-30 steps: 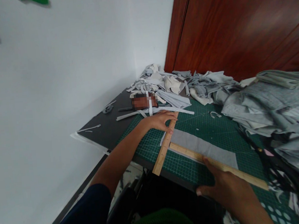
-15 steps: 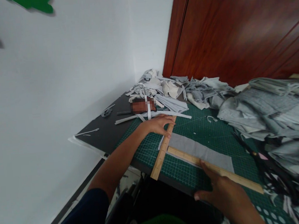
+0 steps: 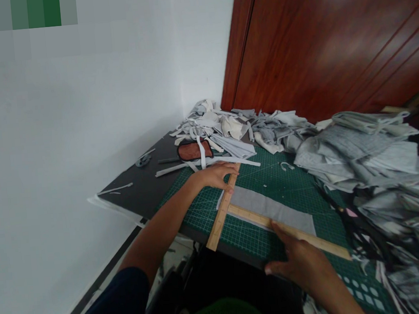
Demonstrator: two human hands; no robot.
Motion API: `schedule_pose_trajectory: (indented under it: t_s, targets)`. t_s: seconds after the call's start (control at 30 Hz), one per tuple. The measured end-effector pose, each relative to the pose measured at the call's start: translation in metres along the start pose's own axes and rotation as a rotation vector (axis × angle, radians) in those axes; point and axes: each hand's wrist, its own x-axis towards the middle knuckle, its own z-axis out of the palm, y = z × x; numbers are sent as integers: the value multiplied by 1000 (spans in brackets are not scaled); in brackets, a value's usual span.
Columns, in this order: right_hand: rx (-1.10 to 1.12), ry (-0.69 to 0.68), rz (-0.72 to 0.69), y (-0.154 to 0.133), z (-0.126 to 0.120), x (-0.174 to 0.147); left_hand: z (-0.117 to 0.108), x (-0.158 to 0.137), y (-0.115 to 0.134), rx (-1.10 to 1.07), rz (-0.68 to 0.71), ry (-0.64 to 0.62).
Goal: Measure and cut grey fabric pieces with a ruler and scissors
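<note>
A strip of grey cloth (image 3: 273, 209) lies flat on the green cutting mat (image 3: 299, 181). One wooden ruler (image 3: 220, 219) crosses the cloth near its left end. My left hand (image 3: 218, 175) grips this ruler by its far part, thumb and fingers on it. A second wooden ruler (image 3: 317, 242) runs along the cloth's near side, its left end up against the first one. My right hand (image 3: 301, 261) has a fingertip on this second ruler, with the thumb spread away near the table's front edge. Some of the right hand's fingers are hidden from view.
Black-handled scissors (image 3: 346, 216) lie right of the cloth. A heap of folded grey fabric (image 3: 363, 148) stands behind them. Cloth scraps (image 3: 210, 122) pile up at the wall corner, beside a brown pouch-like item with black edging (image 3: 190, 151). A wooden door (image 3: 313, 45) stands behind.
The view has turned slightly, so the table's things sit further left in it. Both hands keep nearly the same places on the rulers.
</note>
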Motion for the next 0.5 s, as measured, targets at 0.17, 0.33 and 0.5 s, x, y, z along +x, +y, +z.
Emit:
schedule_pose_trajectory:
  t_s: [0.17, 0.33, 0.5]
  targets:
    - [53, -47, -25, 0, 2, -2, 0, 0, -1, -2, -9, -1]
    - [-1, -40, -21, -2, 10, -1, 2, 1, -6, 8, -2, 4]
    - [0, -79, -9, -5, 8, -1, 0, 0, -4, 18, -5, -7]
